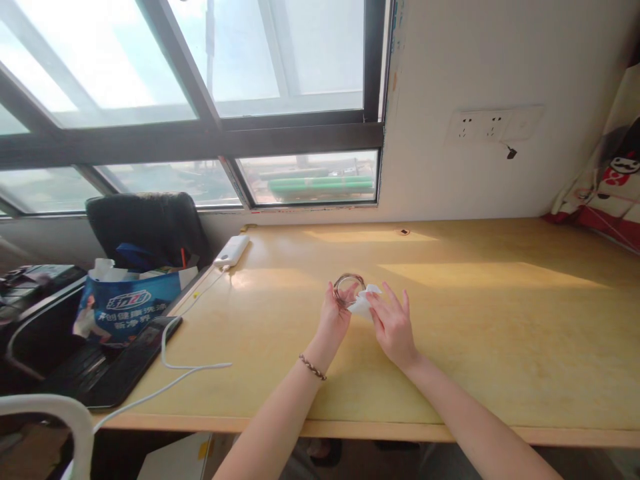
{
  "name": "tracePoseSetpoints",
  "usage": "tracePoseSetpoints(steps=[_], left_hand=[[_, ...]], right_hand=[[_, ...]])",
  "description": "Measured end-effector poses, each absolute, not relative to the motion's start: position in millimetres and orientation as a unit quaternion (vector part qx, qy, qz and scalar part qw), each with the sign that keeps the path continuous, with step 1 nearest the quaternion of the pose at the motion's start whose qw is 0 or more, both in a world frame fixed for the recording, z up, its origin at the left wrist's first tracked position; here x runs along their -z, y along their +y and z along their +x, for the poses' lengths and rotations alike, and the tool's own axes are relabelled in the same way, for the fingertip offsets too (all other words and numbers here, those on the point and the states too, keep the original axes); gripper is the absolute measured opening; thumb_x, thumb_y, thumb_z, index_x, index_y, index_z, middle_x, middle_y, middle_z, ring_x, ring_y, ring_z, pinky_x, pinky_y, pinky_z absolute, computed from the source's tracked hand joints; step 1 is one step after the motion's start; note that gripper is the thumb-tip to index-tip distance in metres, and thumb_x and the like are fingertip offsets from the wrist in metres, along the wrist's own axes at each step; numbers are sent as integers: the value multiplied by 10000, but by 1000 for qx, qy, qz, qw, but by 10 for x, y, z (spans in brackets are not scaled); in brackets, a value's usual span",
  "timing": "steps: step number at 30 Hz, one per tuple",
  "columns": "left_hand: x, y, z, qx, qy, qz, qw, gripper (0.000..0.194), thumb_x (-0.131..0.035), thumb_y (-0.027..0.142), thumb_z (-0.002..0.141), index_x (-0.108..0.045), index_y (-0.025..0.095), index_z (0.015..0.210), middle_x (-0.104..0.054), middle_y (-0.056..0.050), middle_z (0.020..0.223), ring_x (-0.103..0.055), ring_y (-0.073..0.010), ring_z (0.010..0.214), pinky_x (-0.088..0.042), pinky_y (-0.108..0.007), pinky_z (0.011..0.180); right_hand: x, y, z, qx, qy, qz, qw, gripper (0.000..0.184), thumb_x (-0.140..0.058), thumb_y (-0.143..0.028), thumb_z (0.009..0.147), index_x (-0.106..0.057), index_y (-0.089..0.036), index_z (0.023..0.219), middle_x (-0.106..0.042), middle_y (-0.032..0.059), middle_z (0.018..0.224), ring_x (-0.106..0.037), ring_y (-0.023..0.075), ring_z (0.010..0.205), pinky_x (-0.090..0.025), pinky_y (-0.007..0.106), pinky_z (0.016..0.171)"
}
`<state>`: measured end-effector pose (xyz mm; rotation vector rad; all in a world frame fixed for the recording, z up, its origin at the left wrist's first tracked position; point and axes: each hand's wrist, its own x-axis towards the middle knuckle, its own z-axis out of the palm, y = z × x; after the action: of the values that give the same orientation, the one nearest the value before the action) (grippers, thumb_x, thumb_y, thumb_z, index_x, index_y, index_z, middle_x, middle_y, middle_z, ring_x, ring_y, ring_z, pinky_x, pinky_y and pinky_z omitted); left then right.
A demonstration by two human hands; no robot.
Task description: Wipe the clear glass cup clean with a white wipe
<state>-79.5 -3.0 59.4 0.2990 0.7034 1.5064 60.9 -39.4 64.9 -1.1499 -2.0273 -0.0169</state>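
Above the middle of the wooden table [500, 353], my left hand [336, 312] is closed on a thin ring-shaped bangle [350, 279], which stands up from the fingers. My right hand [395, 327] pinches a white tissue [364, 305] and presses it against the bangle's right side. Thumb and forefinger of that hand are on the tissue, while its other fingers are raised and spread. The lower part of the bangle is hidden by the tissue and the left fingers. A braided bracelet [313, 367] circles my left wrist.
A white power bank [232, 251] with a white cable [173, 343] lies at the table's left edge. Beyond that edge are a blue bag [130, 307], a black chair [150, 223] and a dark flat panel [135, 363]. A small round item [404, 232] lies near the wall.
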Motion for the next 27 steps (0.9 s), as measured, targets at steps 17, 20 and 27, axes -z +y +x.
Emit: tracePoseSetpoints(steps=[17,20,27], left_hand=[[-589,-312,-531,-610,386,383,576,65,-630,166,660,-607,108,639,-621,-30,635,-511,-116,567,-382,-210,540],[-664,-312,-531,-602,377,388,587,199,-580,294,726,-614,106,670,-619,-35,616,-541,-125,556,-411,-215,541],[-681,-115,-696,-649,333,142,669,298,-513,394,772,-600,111,808,-678,-103,806,-606,-140,584,-469,-257,595]], right_hand=[[-681,-375,647,-32,-788,-440,428,329,-370,-210,867,-513,-266,1158,-562,12,1181,-260,242,1274,-48,553,1023],[-633,-253,718,-110,-721,-498,468,311,-345,-268,881,-558,-235,1106,-578,45,1156,-367,247,1215,-138,535,1013],[-504,-195,669,-311,-635,-465,533,356,-391,-384,857,-566,-220,1120,-562,57,1179,-476,233,1125,-336,401,969]])
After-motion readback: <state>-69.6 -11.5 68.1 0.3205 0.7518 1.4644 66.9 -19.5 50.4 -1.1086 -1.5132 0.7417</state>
